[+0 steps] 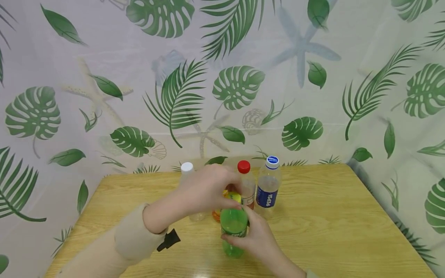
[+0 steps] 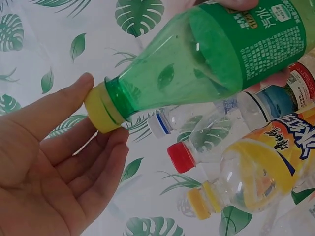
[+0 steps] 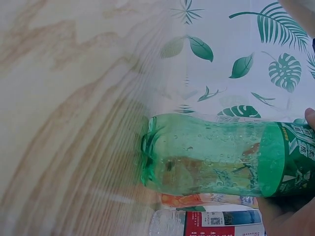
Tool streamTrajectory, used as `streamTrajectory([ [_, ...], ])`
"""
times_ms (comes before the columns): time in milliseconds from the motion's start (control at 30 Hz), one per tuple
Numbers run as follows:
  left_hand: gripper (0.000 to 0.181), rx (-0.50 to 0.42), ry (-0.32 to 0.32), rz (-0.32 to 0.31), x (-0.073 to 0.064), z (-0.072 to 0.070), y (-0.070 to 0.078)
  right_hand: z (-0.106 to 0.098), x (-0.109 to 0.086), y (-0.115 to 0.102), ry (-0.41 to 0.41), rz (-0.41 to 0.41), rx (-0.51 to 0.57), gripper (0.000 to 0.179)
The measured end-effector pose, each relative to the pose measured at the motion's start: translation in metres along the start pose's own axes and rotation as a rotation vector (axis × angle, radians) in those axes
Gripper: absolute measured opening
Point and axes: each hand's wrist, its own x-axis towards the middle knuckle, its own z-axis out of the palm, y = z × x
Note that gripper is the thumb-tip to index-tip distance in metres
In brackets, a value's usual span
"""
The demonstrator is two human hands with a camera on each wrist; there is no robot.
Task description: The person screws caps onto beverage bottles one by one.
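A green plastic soda bottle point(image 1: 233, 223) with a green label stands upright near the front of the wooden table. My right hand point(image 1: 258, 235) grips it round the label; in the right wrist view its base point(image 3: 152, 155) meets the tabletop. From above, my left hand point(image 1: 206, 191) reaches over to the yellow bottle cap point(image 2: 102, 109). Thumb and bent fingers pinch the cap's sides in the left wrist view. The cap sits on the bottle's neck, and in the head view the left hand partly covers it.
Behind the green bottle stand a red-capped bottle point(image 1: 244, 167), a Pepsi bottle point(image 1: 267, 196) with a white and blue cap, and a yellow-labelled bottle point(image 2: 263, 164). A white-capped clear bottle point(image 1: 187, 167) is farther left. Leaf-patterned cloth point(image 1: 264, 135) hangs behind the table point(image 1: 323, 216).
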Motion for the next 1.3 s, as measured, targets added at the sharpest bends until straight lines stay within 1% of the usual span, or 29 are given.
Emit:
streamTrajectory([
  [67,0.02,-0.041,-0.024,0.025,0.001,-0.002,-0.002,0.0,0.0,0.0,-0.003,0.002,-0.006,0.069],
  [200,0.021,-0.091,-0.07,0.075,0.001,-0.005,-0.006,0.002,0.001,0.0,-0.011,0.004,-0.006,0.067],
  [300,0.02,-0.125,-0.11,0.131,0.001,-0.005,-0.007,0.002,0.001,0.0,-0.015,0.003,-0.006,0.067],
  [333,0.021,-0.121,-0.117,0.144,0.001,-0.005,-0.007,0.002,0.0,0.0,-0.016,0.002,-0.002,0.067],
  [400,0.023,-0.076,-0.121,0.151,0.001,-0.003,-0.004,0.002,0.0,0.0,-0.014,0.004,0.0,0.068],
  [467,0.025,0.008,-0.085,0.124,0.0,0.001,-0.001,0.002,0.0,0.0,-0.008,0.007,0.0,0.068],
  [500,0.026,0.069,-0.05,0.101,-0.002,0.003,0.001,0.002,0.0,0.0,-0.002,0.004,-0.004,0.068],
  [600,0.028,0.245,0.082,0.031,-0.004,0.009,0.006,0.002,0.0,0.0,0.016,-0.007,-0.019,0.067],
  [667,0.036,0.335,0.165,-0.014,-0.006,0.013,0.008,0.002,0.0,0.0,0.023,-0.016,-0.026,0.066],
  [700,0.043,0.379,0.193,-0.035,-0.006,0.014,0.009,0.002,0.0,0.0,0.024,-0.021,-0.026,0.065],
  [767,0.054,0.43,0.22,-0.065,-0.007,0.017,0.01,0.002,0.0,0.0,0.023,-0.018,-0.026,0.065],
  [833,0.061,0.463,0.214,-0.087,-0.007,0.019,0.011,0.002,0.0,-0.001,0.019,-0.008,-0.024,0.063],
  [933,0.067,0.487,0.184,-0.103,-0.006,0.019,0.012,0.002,0.0,-0.001,0.016,0.007,-0.022,0.062],
  [1000,0.069,0.486,0.164,-0.102,-0.004,0.019,0.012,0.002,0.0,-0.002,0.018,0.016,-0.02,0.063],
  [1100,0.068,0.442,0.112,-0.096,-0.002,0.015,0.01,0.002,0.0,-0.002,0.017,0.02,-0.016,0.067],
  [1167,0.061,0.39,0.06,-0.088,0.0,0.012,0.008,0.001,0.0,-0.003,0.016,0.024,-0.015,0.069],
  [1233,0.045,0.323,0.006,-0.067,0.0,0.009,0.006,0.001,0.0,-0.003,0.014,0.021,-0.014,0.07],
  [1300,0.031,0.262,-0.026,-0.031,0.0,0.007,0.002,0.001,0.0,-0.003,0.014,0.016,-0.014,0.071],
])
